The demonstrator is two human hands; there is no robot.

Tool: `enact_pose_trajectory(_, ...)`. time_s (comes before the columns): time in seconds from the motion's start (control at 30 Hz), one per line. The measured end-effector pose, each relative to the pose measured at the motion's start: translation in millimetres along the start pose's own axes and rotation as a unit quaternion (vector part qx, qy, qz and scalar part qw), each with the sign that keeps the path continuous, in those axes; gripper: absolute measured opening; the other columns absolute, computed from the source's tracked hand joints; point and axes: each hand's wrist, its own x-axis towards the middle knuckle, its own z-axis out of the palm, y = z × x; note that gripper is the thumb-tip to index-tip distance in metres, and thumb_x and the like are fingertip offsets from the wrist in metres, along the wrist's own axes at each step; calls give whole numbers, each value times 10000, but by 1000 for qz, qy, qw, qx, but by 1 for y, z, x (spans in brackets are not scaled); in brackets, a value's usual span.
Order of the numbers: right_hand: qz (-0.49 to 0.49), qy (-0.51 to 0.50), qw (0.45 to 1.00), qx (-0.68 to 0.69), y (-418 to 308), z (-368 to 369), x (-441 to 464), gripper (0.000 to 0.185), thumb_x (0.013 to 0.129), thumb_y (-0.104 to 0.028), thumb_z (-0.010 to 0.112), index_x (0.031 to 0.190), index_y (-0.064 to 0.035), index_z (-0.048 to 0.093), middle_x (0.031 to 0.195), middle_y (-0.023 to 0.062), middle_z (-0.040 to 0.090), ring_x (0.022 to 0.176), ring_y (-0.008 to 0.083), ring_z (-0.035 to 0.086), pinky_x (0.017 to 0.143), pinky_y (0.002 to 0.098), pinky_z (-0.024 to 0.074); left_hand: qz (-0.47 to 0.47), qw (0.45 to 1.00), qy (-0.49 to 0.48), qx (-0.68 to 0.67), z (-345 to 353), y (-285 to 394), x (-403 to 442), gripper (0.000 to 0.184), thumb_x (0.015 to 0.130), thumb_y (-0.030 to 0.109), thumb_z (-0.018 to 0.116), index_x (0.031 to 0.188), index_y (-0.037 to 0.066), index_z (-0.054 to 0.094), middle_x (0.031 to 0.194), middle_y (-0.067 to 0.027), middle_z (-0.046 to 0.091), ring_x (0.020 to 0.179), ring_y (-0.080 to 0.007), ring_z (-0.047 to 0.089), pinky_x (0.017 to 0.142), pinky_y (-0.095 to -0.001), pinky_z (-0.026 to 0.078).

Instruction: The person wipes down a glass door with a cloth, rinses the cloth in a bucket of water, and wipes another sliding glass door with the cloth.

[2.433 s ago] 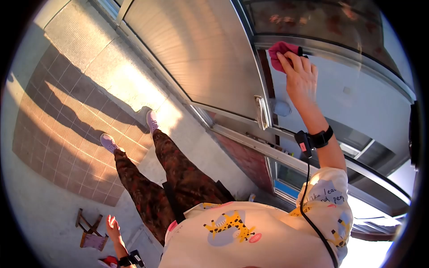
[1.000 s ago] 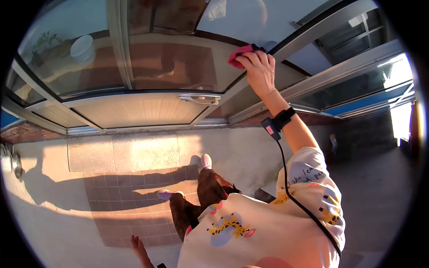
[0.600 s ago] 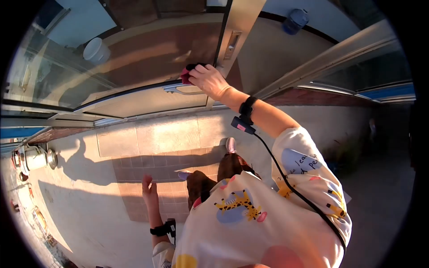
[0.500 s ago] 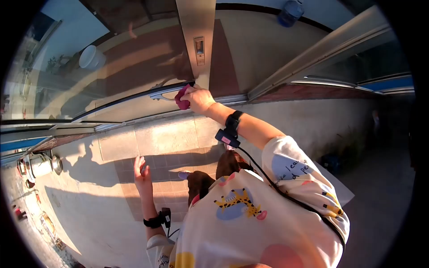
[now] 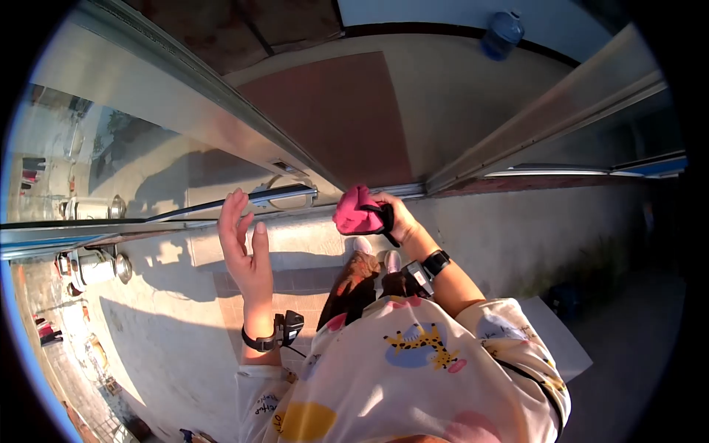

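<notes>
My right hand (image 5: 399, 222) is closed around a bunched pink cloth (image 5: 357, 213) with black edging, held out over the doorway threshold. Apart from it, to the left, the glass door (image 5: 185, 173) stands at an angle with a curved handle (image 5: 292, 193) on its metal frame. My left hand (image 5: 247, 255) is raised in front of the door, fingers stretched and thumb apart, holding nothing. Whether its fingertips touch the door frame I cannot tell.
Inside the doorway lie a brown-red floor strip (image 5: 332, 111) and a blue water jug (image 5: 502, 35) by the wall. A fixed metal door frame (image 5: 546, 111) runs along the right. Below are a pale step (image 5: 288, 240) and a white-and-silver appliance (image 5: 92, 267) at left.
The door has swung open further, widening the gap. My right hand has left the door's edge and moved right with the cloth. My left hand has risen toward the door.
</notes>
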Motion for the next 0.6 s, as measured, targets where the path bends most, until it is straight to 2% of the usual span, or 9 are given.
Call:
enact_pose_trajectory(0.13,-92,5,994,56,-18,3,-4,219,844,-243,599,923,-40,617,883,88,658,803,197,645,789,322,538,30,999,14,19,3,9,22,556,897,116,556,1384,26,302,1416,-162,324,1279,-283,395,1013,-401,379)
enact_pose_trajectory(0.2,-87,6,994,64,-34,10,-16,234,853,-233,582,967,-30,608,916,94,660,838,206,648,818,330,531,114,985,92,93,9,16,26,646,884,145,588,1412,41,231,1446,-189,241,1338,-315,294,1033,-437,353)
enact_pose_trajectory(0.23,-82,-10,995,61,-40,11,-15,261,858,-224,573,1027,-27,592,971,98,651,888,211,641,850,334,519,141,978,98,115,11,11,29,823,839,222,671,1439,47,136,1485,-210,130,1384,-363,164,1063,-489,298)
enact_pose_trajectory(0.33,-83,-110,990,19,-56,28,-15,433,876,-165,534,1286,-55,450,1240,99,541,1114,207,552,980,332,443,209,954,156,146,37,27,47,979,780,241,736,1459,47,57,1513,-183,104,1397,-353,139,1111,-496,201)
enact_pose_trajectory(0.37,-76,-129,989,-7,-57,39,-14,433,878,-159,530,1289,-54,441,1236,95,537,1116,196,546,981,322,436,217,949,164,160,48,29,54,1095,726,261,788,1464,54,5,1522,-187,40,1405,-365,87,1116,-513,165)
enact_pose_trajectory(0.4,-68,-149,986,-35,-58,53,-12,433,881,-153,526,1292,-54,432,1231,90,533,1117,186,540,982,312,430,215,948,170,163,60,30,63,1095,726,261,788,1464,54,5,1522,-187,40,1405,-365,87,1116,-513,165)
enact_pose_trajectory(0.47,-76,-212,956,-187,-56,79,-6,405,881,-149,547,1263,-69,443,1193,62,530,1087,152,530,968,287,409,248,915,231,217,83,32,77,1137,710,318,808,1467,65,-1,1504,-260,-1,1383,-454,78,1080,-548,207)
enact_pose_trajectory(0.53,-145,-240,902,-329,-41,85,7,361,875,-149,578,1207,-86,452,1154,40,527,1048,141,522,950,274,392,249,904,245,246,95,32,90,1129,716,279,807,1472,87,-9,1495,-282,-16,1376,-476,74,1065,-581,194)
enact_pose_trajectory(0.6,-174,-227,837,-467,-40,86,6,355,874,-179,602,1175,-133,421,1142,54,531,1055,169,523,927,303,405,215,848,310,373,98,17,96,1087,737,218,786,1476,114,-3,1492,-292,-32,1370,-493,64,1054,-611,170)
